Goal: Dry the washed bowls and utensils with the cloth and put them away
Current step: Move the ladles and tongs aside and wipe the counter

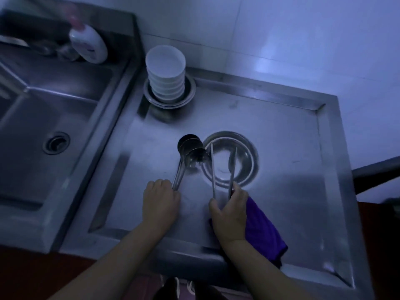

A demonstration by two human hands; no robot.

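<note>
Spoons [190, 152], several of them bunched together, lie with their bowls just left of the metal bowl [249, 152] that sits on the steel drainboard [292, 137]; their handles run down toward the left hand [161, 199], whose fingers are curled round the handle ends. Right of that hand, the right hand [230, 210] pinches a pair of metal chopsticks [223, 169] between thumb and curled fingers, the two sticks spreading apart in a V whose tips reach over the metal bowl. The same hand also holds a purple cloth [263, 230], which hangs from under the palm toward the near edge of the drainboard, right of the metal bowl's near side. Beyond the metal bowl, at the drainboard's far left corner, a stack of white bowls [165, 74] stands inside a shallow metal dish [190, 92]. Left of the drainboard lies a steel sink [43, 118] with a round drain [56, 142]. A white bottle [88, 43] leans at the sink's far rim, blurred. White wall tiles [281, 35] rise behind the drainboard.
</note>
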